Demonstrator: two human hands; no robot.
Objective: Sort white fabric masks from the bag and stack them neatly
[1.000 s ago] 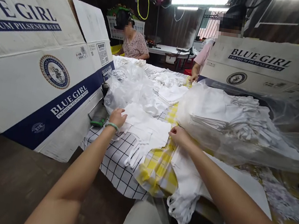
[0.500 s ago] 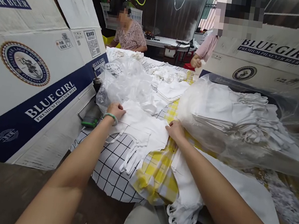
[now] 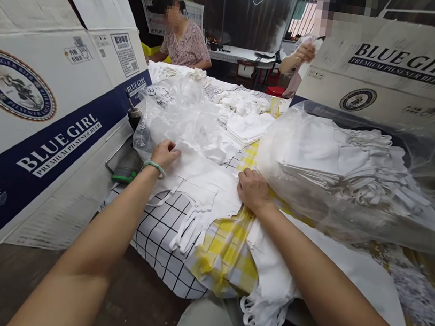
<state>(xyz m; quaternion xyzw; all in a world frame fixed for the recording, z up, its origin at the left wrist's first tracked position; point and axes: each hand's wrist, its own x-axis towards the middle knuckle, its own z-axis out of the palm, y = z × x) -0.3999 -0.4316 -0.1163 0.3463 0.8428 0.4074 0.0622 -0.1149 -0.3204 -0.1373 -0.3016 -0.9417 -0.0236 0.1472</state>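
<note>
A flat white cloth piece with hanging straps (image 3: pixel 201 188) lies on the checked tablecloth (image 3: pixel 159 230). My left hand (image 3: pixel 164 153), with a green bangle at the wrist, pinches the cloth's far left corner. My right hand (image 3: pixel 252 189) rests palm down at the cloth's right edge, over a second white stack (image 3: pixel 271 268) that hangs off the table's near edge. A clear plastic bag (image 3: pixel 179 120) lies crumpled just beyond my left hand.
A big clear bag of folded white cloth (image 3: pixel 353 176) fills the right. Blue Girl cartons stand at left (image 3: pixel 47 107) and right rear (image 3: pixel 396 69). A green-capped bottle (image 3: pixel 126 166) lies by the left carton. Two people (image 3: pixel 182 34) work at the far end.
The view has tilted down and closer. My left hand slid forward and closed on the cloth's corner; my right hand flattened onto its right edge. The far right person raised a hand.
</note>
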